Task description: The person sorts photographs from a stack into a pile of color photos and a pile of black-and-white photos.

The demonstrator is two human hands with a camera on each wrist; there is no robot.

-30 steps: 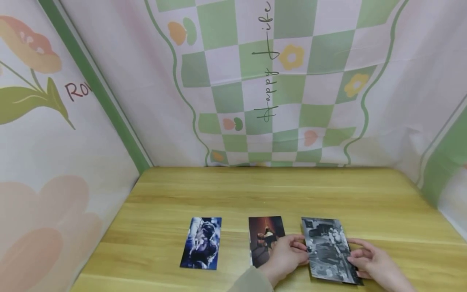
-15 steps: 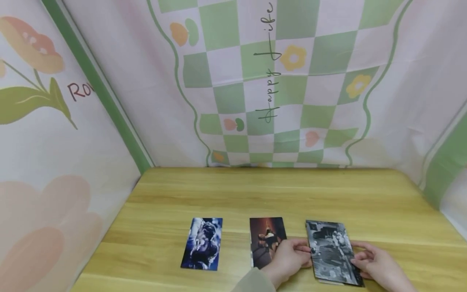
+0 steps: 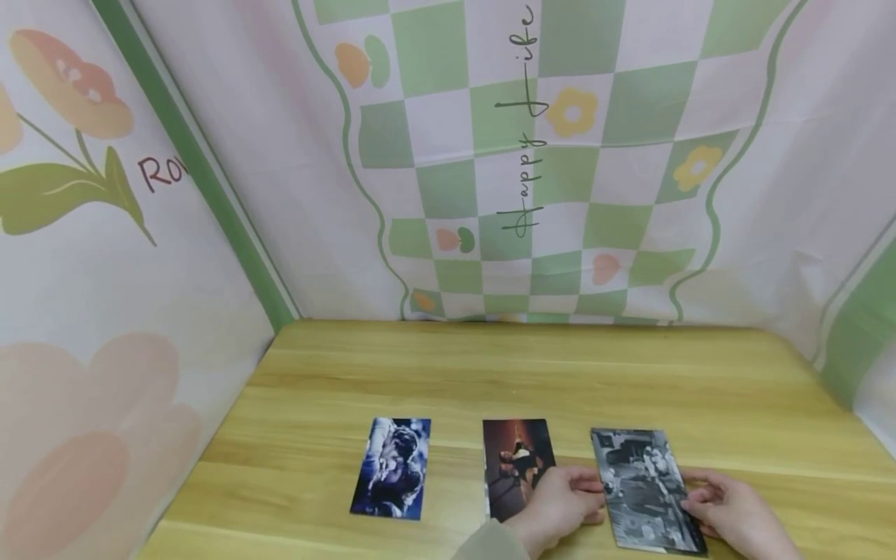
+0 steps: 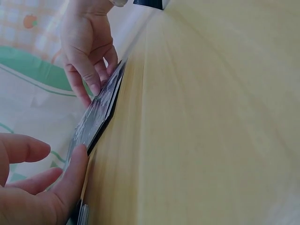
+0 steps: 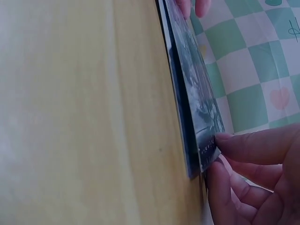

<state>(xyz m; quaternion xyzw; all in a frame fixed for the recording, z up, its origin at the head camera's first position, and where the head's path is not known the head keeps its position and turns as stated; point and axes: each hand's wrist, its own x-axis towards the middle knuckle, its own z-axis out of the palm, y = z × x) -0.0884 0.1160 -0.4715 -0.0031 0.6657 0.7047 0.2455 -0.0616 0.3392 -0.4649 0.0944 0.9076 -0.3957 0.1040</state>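
Note:
A black-and-white photo print lies at the table's front right, between both hands. In the right wrist view a second, dark-edged print shows beneath it, with a narrow gap between the two. My right hand pinches the top print's right edge, thumb above and a finger lower down. On the opposite edge rests my left hand; in the left wrist view its thumb lies against the print and the other fingers are spread. The left hand partly covers a reddish-brown photo print, which has a pale edge showing under it.
Farther left a blue-toned photo print lies on the wooden table. Behind the table hangs a green-and-white checked cloth; a flowered cloth closes off the left side. A dark object stands at the left wrist view's top edge.
The black-and-white print has shifted slightly right and toward the front edge, both hands moving with it. The other two prints stay where they lie; the head view has drifted a little.

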